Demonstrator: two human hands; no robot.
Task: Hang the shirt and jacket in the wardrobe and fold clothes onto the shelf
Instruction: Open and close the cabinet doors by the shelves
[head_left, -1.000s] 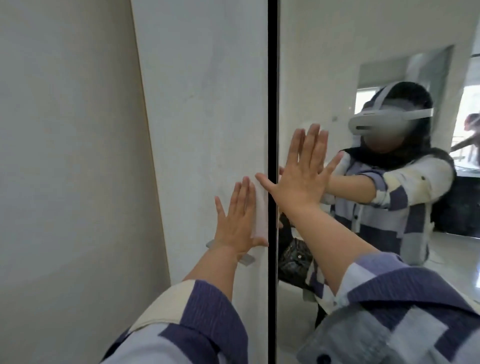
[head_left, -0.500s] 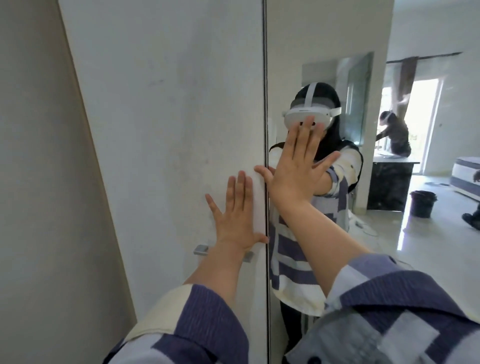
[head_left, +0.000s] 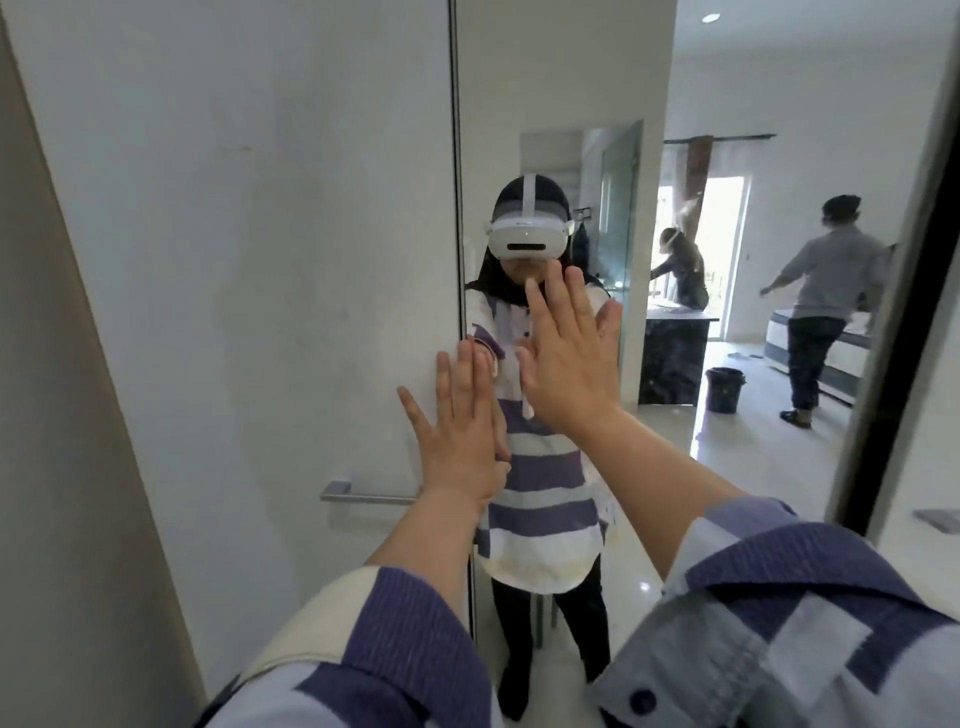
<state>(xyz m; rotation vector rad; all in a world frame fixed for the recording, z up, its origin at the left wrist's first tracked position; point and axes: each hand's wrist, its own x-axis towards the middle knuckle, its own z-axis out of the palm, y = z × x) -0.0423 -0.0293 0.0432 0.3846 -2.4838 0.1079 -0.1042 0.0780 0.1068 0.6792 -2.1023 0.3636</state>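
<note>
Two wardrobe doors fill the view: a white door (head_left: 260, 260) on the left and a mirrored door (head_left: 727, 104) on the right, meeting at a dark vertical seam. My left hand (head_left: 462, 431) presses flat, fingers straight, on the white door beside the seam, just above a metal bar handle (head_left: 363, 493). My right hand (head_left: 566, 358) lies flat with spread fingers against the mirrored door. No shirt, jacket or folded clothes are in view; the wardrobe's inside is hidden behind the doors.
A beige wall (head_left: 62, 467) runs along the left. The mirror reflects me, two other persons, a dark counter, a black bin (head_left: 724, 389) and a bed edge on a glossy floor.
The doors have swung together and the dark gap between them has narrowed to a thin seam. The mirror reflection has swept to show more of the room. Both hands stay flat on the doors.
</note>
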